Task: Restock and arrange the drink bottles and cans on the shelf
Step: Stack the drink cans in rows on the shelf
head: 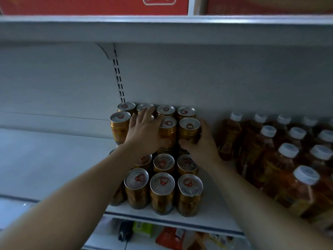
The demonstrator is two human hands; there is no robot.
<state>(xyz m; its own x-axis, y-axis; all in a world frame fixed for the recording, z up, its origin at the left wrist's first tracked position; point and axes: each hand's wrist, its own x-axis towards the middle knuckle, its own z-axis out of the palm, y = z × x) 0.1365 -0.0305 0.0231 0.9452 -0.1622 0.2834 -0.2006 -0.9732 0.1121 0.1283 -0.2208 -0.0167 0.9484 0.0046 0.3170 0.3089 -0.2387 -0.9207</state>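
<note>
Gold drink cans with silver lids and red pull tabs stand on the white shelf [54,159], the back ones stacked two high, the front ones [162,193] in a single layer. My right hand [201,141] grips the right-most upper can [189,129] of the second row. My left hand [144,130] lies over an upper can beside it, fingers spread and reaching the back row [165,110]; that can is mostly hidden under my palm. Amber tea bottles [266,145] with white caps stand in rows to the right.
The shelf's left half is bare white board. Another shelf board [162,31] hangs close above, with red cartons [93,6] on it. Below the front edge lie packets and a dark object [124,230] on a lower level.
</note>
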